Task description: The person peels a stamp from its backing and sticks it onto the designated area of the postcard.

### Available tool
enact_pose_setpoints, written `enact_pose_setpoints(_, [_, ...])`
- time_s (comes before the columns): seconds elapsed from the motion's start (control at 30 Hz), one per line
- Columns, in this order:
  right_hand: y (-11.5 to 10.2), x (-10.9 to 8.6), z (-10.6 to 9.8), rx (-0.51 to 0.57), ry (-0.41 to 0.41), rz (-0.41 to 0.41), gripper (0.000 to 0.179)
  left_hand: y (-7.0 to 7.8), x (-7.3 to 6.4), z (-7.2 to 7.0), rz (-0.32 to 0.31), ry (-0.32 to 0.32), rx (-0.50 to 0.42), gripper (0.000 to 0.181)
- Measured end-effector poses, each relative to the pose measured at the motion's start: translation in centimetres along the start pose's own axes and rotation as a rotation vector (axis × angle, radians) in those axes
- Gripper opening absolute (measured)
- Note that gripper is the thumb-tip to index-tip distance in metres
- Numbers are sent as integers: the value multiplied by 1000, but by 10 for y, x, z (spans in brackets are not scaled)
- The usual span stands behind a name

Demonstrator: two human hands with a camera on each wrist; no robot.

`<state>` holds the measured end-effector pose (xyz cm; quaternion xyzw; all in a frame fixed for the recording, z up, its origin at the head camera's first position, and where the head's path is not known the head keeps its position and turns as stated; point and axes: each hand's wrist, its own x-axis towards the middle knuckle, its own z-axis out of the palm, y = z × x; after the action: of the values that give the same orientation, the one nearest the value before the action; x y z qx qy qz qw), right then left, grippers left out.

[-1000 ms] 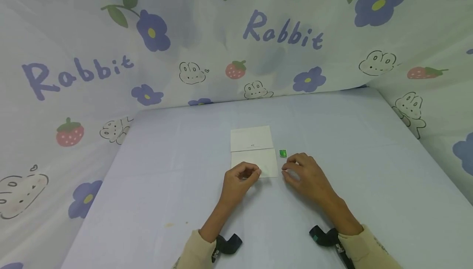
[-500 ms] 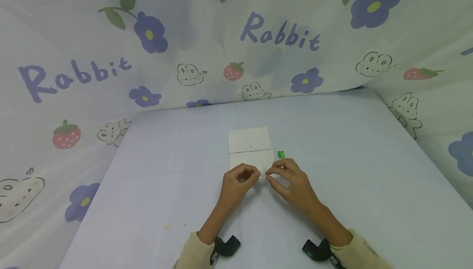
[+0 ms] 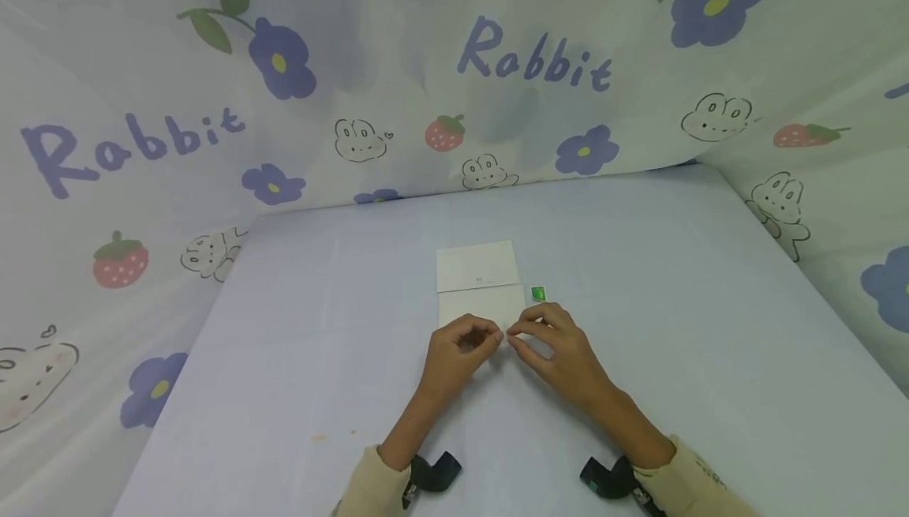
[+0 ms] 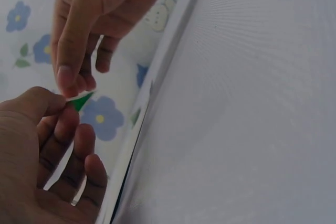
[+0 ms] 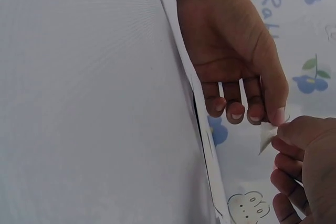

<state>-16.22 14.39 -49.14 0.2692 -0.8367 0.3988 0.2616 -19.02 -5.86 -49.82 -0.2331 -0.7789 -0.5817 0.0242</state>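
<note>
In the head view my left hand (image 3: 454,355) and right hand (image 3: 561,355) meet fingertip to fingertip over the near edge of a white folded card (image 3: 479,266). Between them is a small stamp-like piece of paper (image 4: 82,101), green on one face. Its white face, with a finely toothed edge, shows as a pointed corner of the paper piece (image 5: 266,136) in the right wrist view. Thumb and forefinger of each hand pinch it, hiding most of it. A second small green stamp-like piece (image 3: 539,294) with a white border lies right of the card, just beyond my right hand.
The card lies on a white-covered table (image 3: 341,343), a crease across its middle and a tiny dark mark above it. A printed rabbit-and-flower curtain (image 3: 398,67) stands behind and along both sides. Black wrist devices (image 3: 436,472) sit at both cuffs.
My right hand has moved left, from beside the green piece on the table to my left hand's fingertips. My left hand has stayed over the card's near edge, still pinching.
</note>
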Motion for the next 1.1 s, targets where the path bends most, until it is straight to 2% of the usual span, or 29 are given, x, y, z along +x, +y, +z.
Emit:
enact_pose_setpoints(0.33, [1,0,3,16,-2,31,18,0,-1,-1,38,-27,24,8])
enact_pose_setpoints(0.5, [4,-2,5,59,1,78,18,-3,-1,0,68,-25,34,9])
enact_pose_setpoints(0.77, [6,-3,4,83,68,180,18,-5,0,1,125,4,99,8])
enact_pose_setpoints(1.1, [4,-4,3,197,64,315,13,-1,0,0,101,25,131,6])
